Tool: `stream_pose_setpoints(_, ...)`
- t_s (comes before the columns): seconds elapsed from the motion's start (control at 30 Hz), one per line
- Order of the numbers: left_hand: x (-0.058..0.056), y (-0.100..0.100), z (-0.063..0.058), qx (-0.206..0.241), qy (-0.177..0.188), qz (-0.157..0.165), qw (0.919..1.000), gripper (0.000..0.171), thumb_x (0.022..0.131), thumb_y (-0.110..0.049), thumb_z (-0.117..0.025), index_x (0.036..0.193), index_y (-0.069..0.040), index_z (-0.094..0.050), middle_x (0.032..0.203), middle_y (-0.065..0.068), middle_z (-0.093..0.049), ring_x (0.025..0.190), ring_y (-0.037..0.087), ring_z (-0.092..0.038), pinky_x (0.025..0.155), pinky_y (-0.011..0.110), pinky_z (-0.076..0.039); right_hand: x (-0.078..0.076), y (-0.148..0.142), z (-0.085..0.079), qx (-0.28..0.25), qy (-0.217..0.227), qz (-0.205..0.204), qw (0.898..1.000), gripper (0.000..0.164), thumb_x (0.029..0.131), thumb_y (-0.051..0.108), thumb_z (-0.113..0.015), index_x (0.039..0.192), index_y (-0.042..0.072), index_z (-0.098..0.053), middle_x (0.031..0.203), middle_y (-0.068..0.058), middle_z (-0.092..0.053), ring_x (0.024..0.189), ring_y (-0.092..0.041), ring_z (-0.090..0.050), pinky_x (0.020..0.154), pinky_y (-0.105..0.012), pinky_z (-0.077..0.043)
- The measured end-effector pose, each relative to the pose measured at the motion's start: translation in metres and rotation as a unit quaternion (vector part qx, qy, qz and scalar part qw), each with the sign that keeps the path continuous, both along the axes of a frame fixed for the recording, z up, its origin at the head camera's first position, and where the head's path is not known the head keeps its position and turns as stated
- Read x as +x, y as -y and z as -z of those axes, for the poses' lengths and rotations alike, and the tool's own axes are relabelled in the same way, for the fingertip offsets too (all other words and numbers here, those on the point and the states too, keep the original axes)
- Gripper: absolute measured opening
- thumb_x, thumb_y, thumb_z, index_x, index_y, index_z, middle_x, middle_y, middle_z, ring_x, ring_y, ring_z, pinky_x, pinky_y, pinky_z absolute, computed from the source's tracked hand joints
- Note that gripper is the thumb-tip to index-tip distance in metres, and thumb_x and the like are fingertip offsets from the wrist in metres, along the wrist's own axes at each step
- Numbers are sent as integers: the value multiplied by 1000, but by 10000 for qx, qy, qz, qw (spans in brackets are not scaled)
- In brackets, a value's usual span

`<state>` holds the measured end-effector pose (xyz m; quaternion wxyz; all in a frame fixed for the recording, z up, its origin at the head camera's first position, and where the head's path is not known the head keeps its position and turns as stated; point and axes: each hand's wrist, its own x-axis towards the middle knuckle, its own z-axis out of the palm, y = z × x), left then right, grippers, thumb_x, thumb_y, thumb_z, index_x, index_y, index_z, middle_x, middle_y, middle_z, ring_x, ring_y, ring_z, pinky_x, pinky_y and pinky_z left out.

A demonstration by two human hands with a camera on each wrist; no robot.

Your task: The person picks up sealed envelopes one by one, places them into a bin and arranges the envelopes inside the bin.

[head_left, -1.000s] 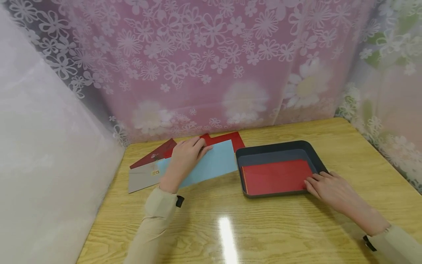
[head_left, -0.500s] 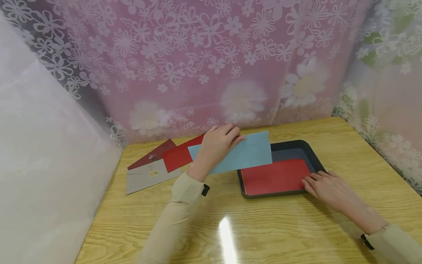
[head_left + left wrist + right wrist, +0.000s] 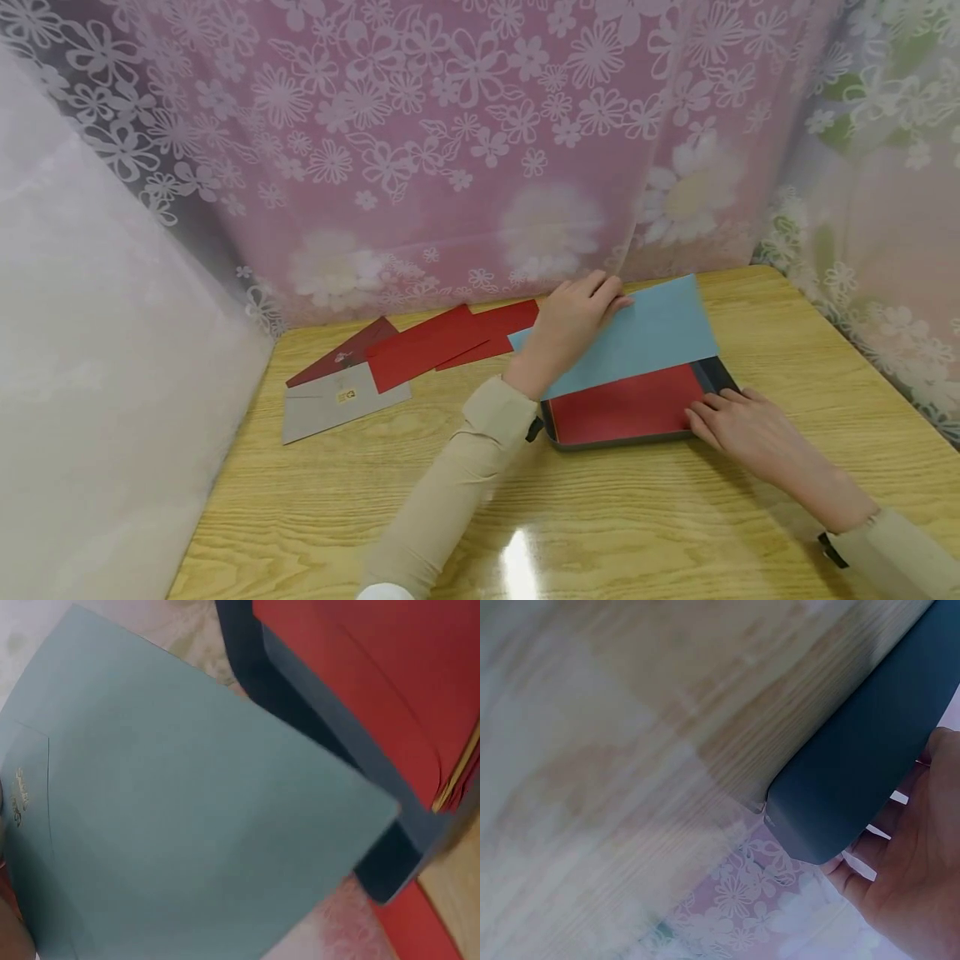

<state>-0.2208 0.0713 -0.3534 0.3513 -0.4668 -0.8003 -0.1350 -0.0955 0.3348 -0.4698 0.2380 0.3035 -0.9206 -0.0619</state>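
Observation:
My left hand [image 3: 566,325] pinches a light blue envelope [image 3: 641,342] by its upper edge, tilted over the dark tray [image 3: 722,377]. Small gold lettering shows on the envelope [image 3: 187,787] in the left wrist view. Inside the tray lie red envelopes [image 3: 622,410], stacked, their far part hidden behind the blue one. At the tray's right front corner, my right hand [image 3: 765,437] grips the rim. The right wrist view has the tray's outer wall [image 3: 855,761] with fingers of the right hand [image 3: 922,847] along its edge.
Left of the tray, on the wooden table [image 3: 420,475], a grey envelope [image 3: 333,412], a dark red envelope [image 3: 348,352] and two bright red ones [image 3: 420,348] lie overlapping. A flowered pink curtain [image 3: 450,192] hangs along the back edge, with pale sheeting at both sides.
The left hand has carried the blue envelope rightward from above the other envelopes to over the tray, uncovering the red ones. The right hand has stayed on the rim.

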Motion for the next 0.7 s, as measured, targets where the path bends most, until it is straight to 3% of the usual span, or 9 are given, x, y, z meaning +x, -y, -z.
stream_pose_setpoints(0.3, -7, -23, 40, -31, 862, 232, 9960, 19, 105, -29, -57, 103, -11, -61, 90, -1, -59, 62, 9, -51, 60, 17, -40, 0, 2, 2, -179, -286, -90, 9994, 84, 111, 44, -2, 91, 6, -74, 80, -7, -66, 69, -27, -60, 60, -43, -51)
stream_pose_setpoints(0.53, -5, -27, 65, -917, 1206, 37, 9884, 22, 105, -36, -54, 103, -15, -61, 89, -4, -59, 59, 6, -50, 58, 16, -37, -1, 2, 3, -243, -173, -1, 9996, 80, 111, 46, -6, 90, 7, -72, 80, -6, -66, 71, -28, -60, 62, -46, -50)
stream_pose_setpoints(0.7, -1, -27, 69, -1475, 1315, -355, 9796, 27, 102, -41, -58, 113, -19, -69, 101, -6, -67, 73, 5, -62, 68, 18, -48, -2, 3, 4, -413, -456, -142, 9980, 73, 112, 43, -9, 80, 9, -64, 70, -2, -56, 62, -24, -52, 55, -41, -43)
